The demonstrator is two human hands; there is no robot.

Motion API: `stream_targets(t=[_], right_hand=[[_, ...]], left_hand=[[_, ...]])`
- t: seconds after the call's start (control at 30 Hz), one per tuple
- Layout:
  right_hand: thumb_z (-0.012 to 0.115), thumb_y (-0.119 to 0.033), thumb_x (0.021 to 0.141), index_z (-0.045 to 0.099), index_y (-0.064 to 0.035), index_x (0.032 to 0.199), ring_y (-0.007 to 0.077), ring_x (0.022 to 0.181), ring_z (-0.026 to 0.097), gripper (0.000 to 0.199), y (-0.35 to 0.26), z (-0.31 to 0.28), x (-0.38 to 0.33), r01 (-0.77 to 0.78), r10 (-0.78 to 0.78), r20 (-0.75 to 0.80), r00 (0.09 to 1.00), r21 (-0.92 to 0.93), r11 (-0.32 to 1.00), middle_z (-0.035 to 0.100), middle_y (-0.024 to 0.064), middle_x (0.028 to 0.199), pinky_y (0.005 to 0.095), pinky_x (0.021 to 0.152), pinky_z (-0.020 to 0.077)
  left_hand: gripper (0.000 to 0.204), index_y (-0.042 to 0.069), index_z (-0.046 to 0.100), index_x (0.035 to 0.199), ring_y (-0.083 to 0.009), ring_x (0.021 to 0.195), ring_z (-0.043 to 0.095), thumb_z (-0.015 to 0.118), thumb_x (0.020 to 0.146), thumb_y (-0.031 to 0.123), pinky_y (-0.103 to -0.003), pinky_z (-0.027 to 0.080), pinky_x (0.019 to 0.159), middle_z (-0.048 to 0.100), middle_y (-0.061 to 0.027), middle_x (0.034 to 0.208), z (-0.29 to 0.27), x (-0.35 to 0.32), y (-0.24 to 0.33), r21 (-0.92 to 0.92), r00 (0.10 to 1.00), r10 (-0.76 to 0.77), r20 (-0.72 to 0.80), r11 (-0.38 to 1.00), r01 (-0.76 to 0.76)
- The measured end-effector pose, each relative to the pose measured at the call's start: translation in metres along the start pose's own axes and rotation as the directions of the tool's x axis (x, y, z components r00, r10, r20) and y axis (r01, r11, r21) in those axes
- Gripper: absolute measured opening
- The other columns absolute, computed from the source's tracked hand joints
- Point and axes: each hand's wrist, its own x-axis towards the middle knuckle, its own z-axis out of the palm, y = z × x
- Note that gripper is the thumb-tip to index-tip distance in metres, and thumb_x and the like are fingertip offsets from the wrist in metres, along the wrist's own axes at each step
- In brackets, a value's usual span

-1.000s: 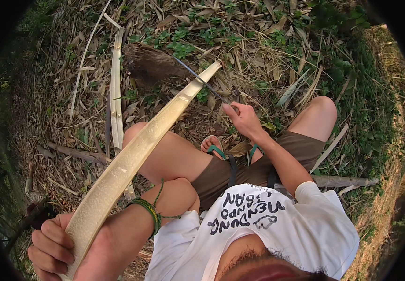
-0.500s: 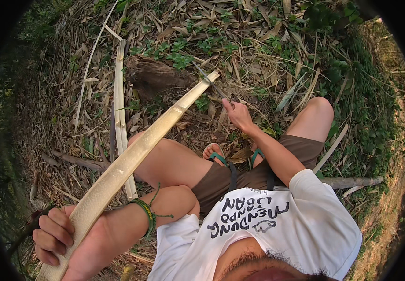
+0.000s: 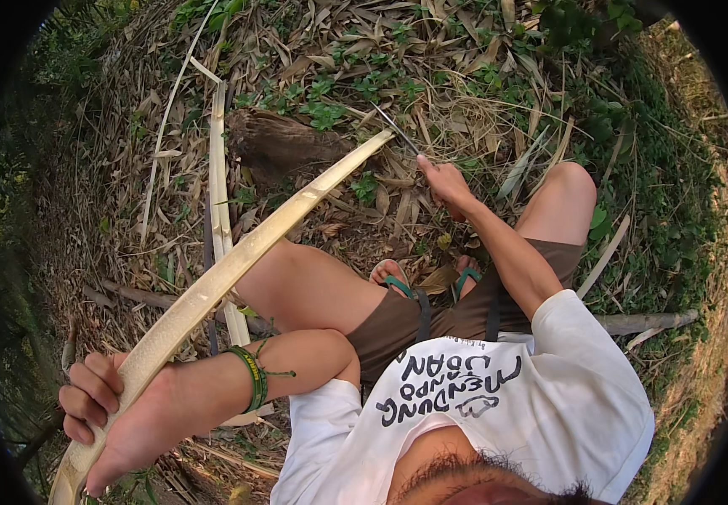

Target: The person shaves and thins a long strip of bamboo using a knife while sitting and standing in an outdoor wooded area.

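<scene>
On leaf-strewn ground a person sits with both knees bent, and two bare hands are at work on one long split bamboo strip [image 3: 238, 261]. That pale strip runs from the near left corner up and away to the far middle, where its tip lies beside a dark stump [image 3: 284, 143].

Near and to the left, the left hand [image 3: 116, 412] is wrapped tight around the strip's near end, fingers curled over its outer edge and thumb side beneath it. One green braided bracelet [image 3: 252, 376] circles that wrist.

Farther off, right of centre, the right hand [image 3: 448, 187] is closed on the handle of one knife [image 3: 396, 130], whose thin dark blade points away to the far left, its tip just past the strip's far end. Whether blade and strip touch cannot be told.

Between the knees two feet rest in two sandals with green straps [image 3: 398, 282]. A second split bamboo piece [image 3: 219, 177], paler and flatter, lies on the ground at the left, running near to far and passing under the held strip. One grey branch [image 3: 646, 321] lies on the right, behind the white shirt [image 3: 566, 379]. Dry leaves and green weeds cover the earth all round.
</scene>
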Motion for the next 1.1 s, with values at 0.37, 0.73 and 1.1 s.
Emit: stream_targets(t=[0.37, 0.73, 1.1], right_hand=[[0.05, -0.057, 0.097, 0.047, -0.0092, 0.065, 0.0103, 0.042, 0.041, 0.058, -0.037, -0.073, -0.064, 0.236, -0.216, -0.096, 0.972, 0.375, 0.897, 0.044, -0.0009, 0.052, 0.0272, 0.043, 0.0341], [0.05, -0.06, 0.096, 0.049, -0.0096, 0.076, 0.0088, 0.045, 0.042, 0.054, -0.057, -0.046, -0.076, -0.03, -0.083, 0.121, 0.989, 0.72, 0.693, 0.046, -0.0027, 0.059, 0.026, 0.044, 0.0369], [0.047, -0.058, 0.098, 0.048, -0.0098, 0.08, 0.0097, 0.047, 0.042, 0.051, -0.08, -0.021, -0.115, -0.343, -0.217, 0.435, 0.874, 0.869, 0.357, 0.046, -0.0032, 0.059, 0.0268, 0.047, 0.0388]], left_hand=[[0.054, 0.01, 0.045, 0.074, -0.0239, 0.079, 0.06, 0.069, 0.079, 0.057, -0.039, 0.059, 0.075, 0.055, -0.0062, 0.075, -0.003, 0.018, -0.018, -0.234, 0.995, -0.059, -0.077, 0.971, 0.039], [0.052, 0.004, 0.035, 0.101, -0.0094, 0.05, 0.035, 0.038, 0.101, 0.056, -0.025, 0.034, 0.043, 0.037, 0.0006, 0.065, 0.054, 0.039, -0.035, -0.007, 0.985, -0.153, -0.083, 0.988, 0.153], [0.037, 0.008, 0.033, 0.108, -0.0118, 0.049, 0.036, 0.041, 0.104, 0.044, -0.031, 0.034, 0.044, 0.041, -0.0036, 0.064, 0.216, 0.046, -0.065, -0.12, 0.919, -0.263, 0.293, 0.944, 0.309]])
